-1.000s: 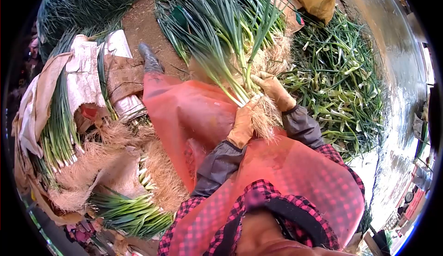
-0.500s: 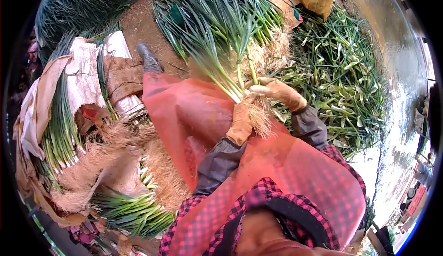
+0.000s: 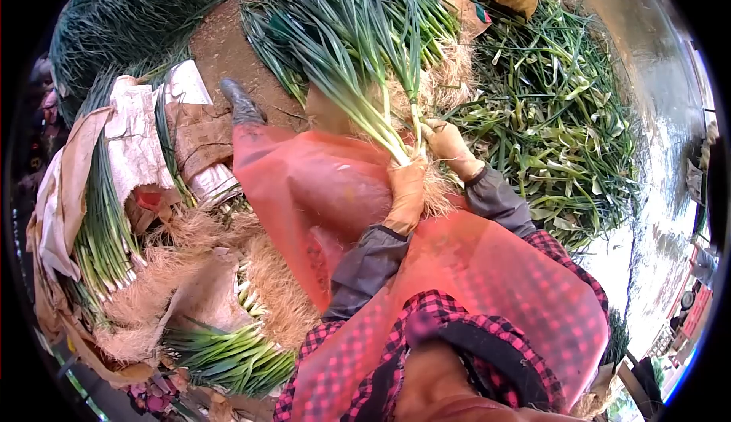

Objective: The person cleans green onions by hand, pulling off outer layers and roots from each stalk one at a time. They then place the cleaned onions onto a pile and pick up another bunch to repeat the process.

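My left hand [image 3: 407, 192], in a tan glove, is closed around the white lower ends of a small bunch of green onions [image 3: 373, 121]. Their long dark leaves fan upward over a larger pile of green onions [image 3: 442, 30], and pale stringy roots [image 3: 436, 203] hang out beside the glove. My right hand [image 3: 453, 149], gloved too, has its fingers closed at the base of the rightmost stalk, just above my left hand; its fingertips are partly hidden. Both hands are over a translucent red apron [image 3: 327, 175] across my lap.
To the right spreads a heap of stripped green leaves [image 3: 563, 117], beside wet ground [image 3: 655, 102]. Wrapped green onions [image 3: 106, 216] lie at left, with a root-ended bundle [image 3: 236, 353] below. A dark green heap [image 3: 137, 34] stands at upper left. My boot [image 3: 242, 102] rests on bare soil.
My left hand has shifted slightly up and right with the bunch. The right hand's fingers have moved up and right, and the rightmost stalk now stands straighter.
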Available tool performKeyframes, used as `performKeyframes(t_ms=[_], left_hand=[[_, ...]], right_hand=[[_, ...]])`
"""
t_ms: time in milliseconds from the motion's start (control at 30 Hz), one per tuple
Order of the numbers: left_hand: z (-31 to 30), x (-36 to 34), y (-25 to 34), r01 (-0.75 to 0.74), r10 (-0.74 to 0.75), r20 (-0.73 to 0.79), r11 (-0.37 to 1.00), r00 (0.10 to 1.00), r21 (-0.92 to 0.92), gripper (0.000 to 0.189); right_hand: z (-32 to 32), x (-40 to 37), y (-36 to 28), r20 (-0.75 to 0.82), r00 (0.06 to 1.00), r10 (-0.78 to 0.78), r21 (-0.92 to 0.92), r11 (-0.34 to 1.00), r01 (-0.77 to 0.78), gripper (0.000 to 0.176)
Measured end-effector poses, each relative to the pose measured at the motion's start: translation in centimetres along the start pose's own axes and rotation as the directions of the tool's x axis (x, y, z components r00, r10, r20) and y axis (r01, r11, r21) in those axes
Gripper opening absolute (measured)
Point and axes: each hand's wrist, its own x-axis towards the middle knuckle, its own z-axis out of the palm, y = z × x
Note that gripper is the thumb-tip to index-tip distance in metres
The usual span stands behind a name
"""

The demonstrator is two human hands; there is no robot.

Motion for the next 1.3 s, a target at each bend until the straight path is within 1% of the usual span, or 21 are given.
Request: performKeyframes(t_ms=[67, 133, 233, 333, 367, 400, 433, 467, 533, 600, 633, 733, 800, 867, 900, 967, 1067, 1167, 1200, 1267, 1300], left_hand=[[0.2, 0.1, 0.4, -0.011, 0.012, -0.016, 1.000, 1.000, 0.028, 0.015], [0.4, -0.1, 0.6, 0.028, -0.028, -0.036, 1.000, 0.999, 0.008, 0.016], [0.8, -0.6, 1.8, 0.018, -0.021, -0.054, 0.998, 0.998, -0.055, 0.016], [0.5, -0.8, 2.4, 0.089, -0.098, -0.064, 0.988, 0.993, -0.124, 0.016], [0.0, -1.0, 2.2, 0.097, -0.106, -0.069, 0.988, 0.992, -0.123, 0.016], [-0.4, -0.8, 2.1, 0.177, -0.176, 0.025, 0.965, 0.984, -0.191, 0.012], [-0.8, -0.6, 2.1, 0.260, -0.235, 0.126, 0.933, 0.964, -0.249, 0.009], [-1.3, -0.4, 2.3, 0.345, -0.284, 0.231, 0.892, 0.931, -0.293, 0.010], [-0.4, -1.4, 4.6, 0.461, -0.324, 0.374, 0.806, 0.869, -0.372, 0.016], [0.2, -2.1, 5.4, 0.421, -0.269, 0.367, 0.794, 0.890, -0.439, 0.016], [-0.6, -1.8, 4.7, 0.459, -0.292, 0.407, 0.789, 0.865, -0.408, 0.020], [-1.0, -0.9, 3.3, 0.662, -0.380, 0.560, 0.576, 0.736, -0.480, 0.022], [-1.6, -0.7, 3.1, 0.489, -0.159, 0.593, 0.747, 0.790, -0.450, 0.029], [-2.0, -0.7, 2.5, 0.521, -0.185, 0.607, 0.732, 0.773, -0.440, 0.036], [-0.5, -1.8, 4.9, 0.647, -0.476, 0.439, 0.558, 0.762, -0.520, 0.039], [-1.6, -0.1, 1.9, 0.637, -0.423, 0.477, 0.538, 0.770, -0.552, 0.040], [-3.0, 1.1, 0.7, 0.664, -0.437, 0.500, 0.478, 0.748, -0.575, 0.030], [-2.5, 0.2, 2.8, 0.613, -0.390, 0.474, 0.465, 0.789, -0.638, 0.023], [-2.0, -0.1, 4.0, 0.581, -0.356, 0.458, 0.511, 0.814, -0.634, 0.023], [-2.0, 0.2, 4.0, 0.639, -0.235, 0.610, 0.462, 0.757, -0.615, 0.022], [-2.0, -0.1, 4.2, 0.699, -0.110, 0.730, 0.414, 0.674, -0.583, 0.022]], right_hand=[[-0.3, -1.2, 0.1, -0.147, 0.969, -0.200, -0.484, 0.869, 0.106, 0.016], [-0.6, -2.2, 0.6, -0.105, 0.993, -0.060, -0.462, 0.887, 0.005, 0.013], [-1.1, -4.7, 2.2, 0.037, 0.961, -0.273, -0.233, 0.933, 0.274, 0.009], [-5.8, -9.4, -6.3, 0.175, 0.984, -0.011, -0.076, 0.997, 0.025, 0.018], [-9.9, -8.5, -7.4, 0.105, 0.929, -0.354, -0.034, 0.933, 0.359, 0.017], [-13.3, -9.3, -9.0, -0.367, 0.929, -0.038, 0.181, 0.977, 0.111, 0.017], [-17.1, -8.4, -7.6, -0.664, 0.723, -0.189, 0.047, 0.955, 0.292, 0.020], [-21.7, -7.0, -3.2, -0.826, 0.536, -0.174, -0.109, 0.983, 0.151, 0.030], [-22.5, -5.9, -0.2, -0.813, 0.540, -0.219, -0.396, 0.887, -0.237, 0.047], [-17.7, -4.3, 1.0, -0.376, 0.921, -0.101, -0.299, 0.954, -0.017, 0.061], [-12.5, -4.3, -1.9, -0.105, 0.992, 0.071, 0.076, 0.995, -0.063, 0.051], [-4.2, -3.2, -4.0, 0.410, 0.911, -0.047, 0.390, 0.912, -0.129, 0.025], [-2.8, -3.0, -5.2, 0.443, 0.896, -0.035, 0.268, 0.959, -0.095, 0.014], [-1.3, -3.6, -5.6, 0.280, 0.960, -0.033, 0.199, 0.980, -0.024, 0.007], [-0.7, -4.2, -4.8, 0.170, 0.965, -0.198, -0.016, 0.979, 0.204, 0.009], [-0.2, -5.6, -5.3, 0.154, 0.890, -0.430, -0.393, 0.800, 0.454, 0.014], [-0.6, -6.2, -4.7, 0.189, 0.871, -0.454, 0.003, 0.887, 0.462, 0.011], [-4.4, -4.9, -6.9, -0.140, 0.988, -0.060, 0.330, 0.938, 0.104, 0.015], [-5.5, -2.8, -3.9, -0.269, 0.952, -0.149, 0.304, 0.924, 0.231, 0.022], [-5.6, 0.1, -1.2, 0.031, 0.991, 0.132, 0.323, 0.937, -0.135, 0.029], [-5.0, -0.6, -4.2, 0.332, 0.943, -0.012, 0.189, 0.981, -0.054, 0.034]])
